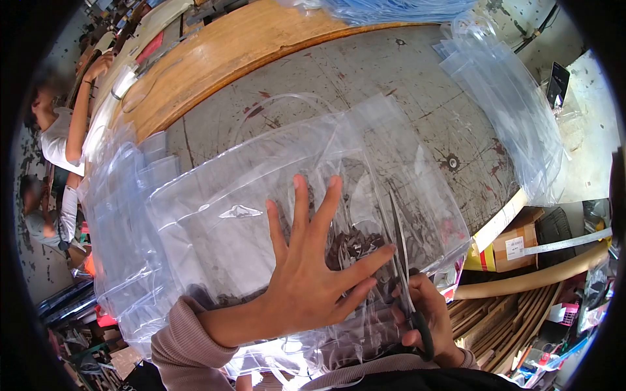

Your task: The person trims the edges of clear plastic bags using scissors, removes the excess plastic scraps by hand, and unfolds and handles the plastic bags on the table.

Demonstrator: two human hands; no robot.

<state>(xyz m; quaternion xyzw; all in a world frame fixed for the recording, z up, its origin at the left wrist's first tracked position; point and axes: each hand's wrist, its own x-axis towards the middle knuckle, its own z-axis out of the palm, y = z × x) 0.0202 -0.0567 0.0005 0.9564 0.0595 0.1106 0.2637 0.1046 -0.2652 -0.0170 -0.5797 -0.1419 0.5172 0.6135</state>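
Observation:
A clear plastic bag [215, 244] with a see-through loop handle lies flat on the worn grey tabletop [450, 163]. My left hand [313, 260] presses palm-down on it, fingers spread wide. On the right, my right hand [427, 309] grips a pair of scissors [402, 280] by their dark handles. The long blades point away from me along the bag's right part, close to my left fingertips. Whether plastic lies between the blades cannot be made out.
Stacked clear plastic bags lie at left [124, 228] and right [508, 111]. Bluish plastic [398, 10] is heaped at the back beside a wooden board [248, 42]. A cardboard box [518, 244] stands right. Two other people [62, 137] are at far left.

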